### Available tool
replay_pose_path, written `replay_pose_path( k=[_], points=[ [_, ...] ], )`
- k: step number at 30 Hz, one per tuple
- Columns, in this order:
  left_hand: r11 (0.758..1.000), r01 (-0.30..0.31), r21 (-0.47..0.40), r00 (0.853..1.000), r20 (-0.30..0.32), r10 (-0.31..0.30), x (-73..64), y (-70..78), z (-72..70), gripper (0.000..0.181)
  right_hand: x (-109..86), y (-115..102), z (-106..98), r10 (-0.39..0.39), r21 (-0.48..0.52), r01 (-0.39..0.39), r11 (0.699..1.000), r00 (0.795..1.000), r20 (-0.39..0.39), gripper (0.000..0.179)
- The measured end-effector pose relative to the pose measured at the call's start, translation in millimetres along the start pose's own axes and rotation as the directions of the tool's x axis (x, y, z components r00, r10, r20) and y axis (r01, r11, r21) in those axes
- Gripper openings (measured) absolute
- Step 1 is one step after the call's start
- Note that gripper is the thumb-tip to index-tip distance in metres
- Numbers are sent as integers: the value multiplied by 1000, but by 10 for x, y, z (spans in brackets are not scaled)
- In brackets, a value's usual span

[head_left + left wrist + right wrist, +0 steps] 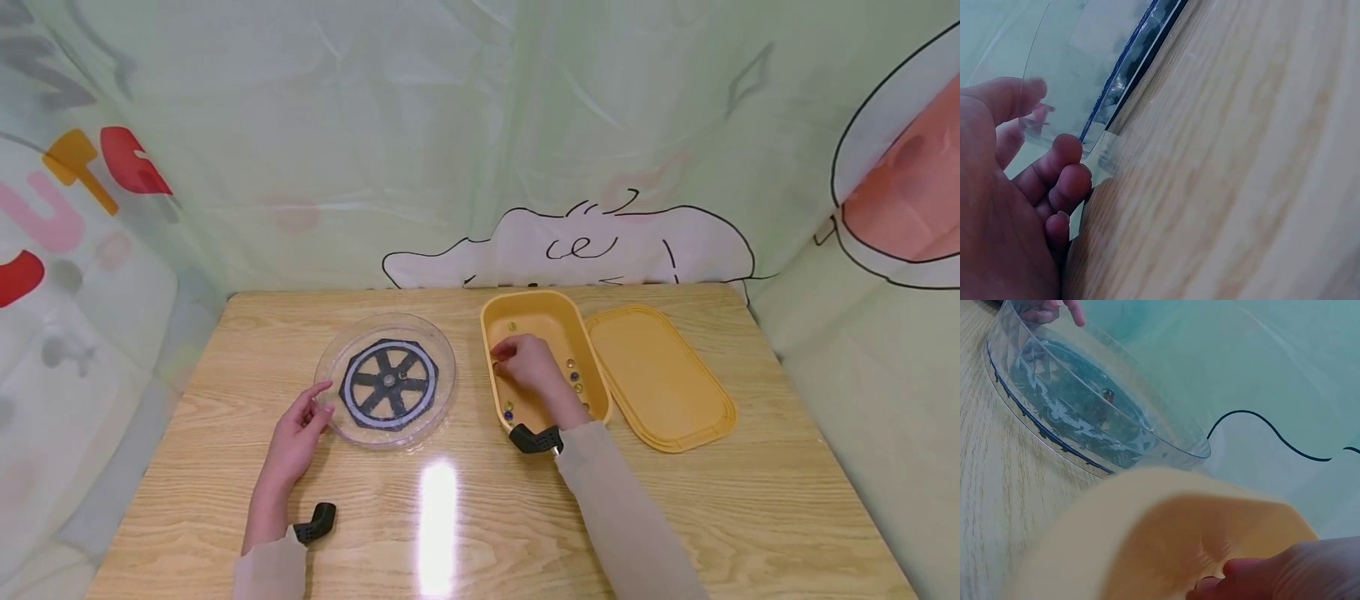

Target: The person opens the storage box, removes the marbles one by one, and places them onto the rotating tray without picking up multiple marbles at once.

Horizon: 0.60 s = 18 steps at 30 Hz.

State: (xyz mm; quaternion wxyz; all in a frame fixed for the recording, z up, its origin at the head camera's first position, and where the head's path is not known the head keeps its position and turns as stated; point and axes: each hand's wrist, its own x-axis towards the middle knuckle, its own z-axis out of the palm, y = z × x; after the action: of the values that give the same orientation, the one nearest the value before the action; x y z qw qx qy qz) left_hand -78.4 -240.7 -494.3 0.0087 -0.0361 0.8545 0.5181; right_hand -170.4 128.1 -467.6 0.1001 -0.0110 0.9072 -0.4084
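A clear round dish (442,408) stands on the table's left half, with a dark spoked wheel pattern (389,381) on its base. My left hand (296,433) rests against its left side, fingers loosely bent at the clear wall. One small glass marble (1108,395) lies inside the dish. My right hand (528,362) reaches into a yellow box (551,302), near its left wall. Thumb and fingertips come together there around what looks like a small marble, mostly hidden. Several loose marbles, including a dark blue one (574,377), lie on the box's floor.
A flat yellow lid (660,379) lies right of the box, against its side. The wooden table (360,517) ends at a printed cloth backdrop (337,167). Wrist-worn black devices sit on both arms, the right one (534,439) over the box's near rim.
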Motion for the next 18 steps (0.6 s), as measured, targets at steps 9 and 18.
replay_pose_path(
  k=[9,18],
  points=[
    [1000,-1,9,1000,8,1,-104,267,-34,39,5,9,-13,-3,-51,5,999,1000,24,10],
    [1000,21,16,1000,15,-21,-114,269,-33,40,-9,1,-10,42,-43,-40,998,998,44,7]
  ],
)
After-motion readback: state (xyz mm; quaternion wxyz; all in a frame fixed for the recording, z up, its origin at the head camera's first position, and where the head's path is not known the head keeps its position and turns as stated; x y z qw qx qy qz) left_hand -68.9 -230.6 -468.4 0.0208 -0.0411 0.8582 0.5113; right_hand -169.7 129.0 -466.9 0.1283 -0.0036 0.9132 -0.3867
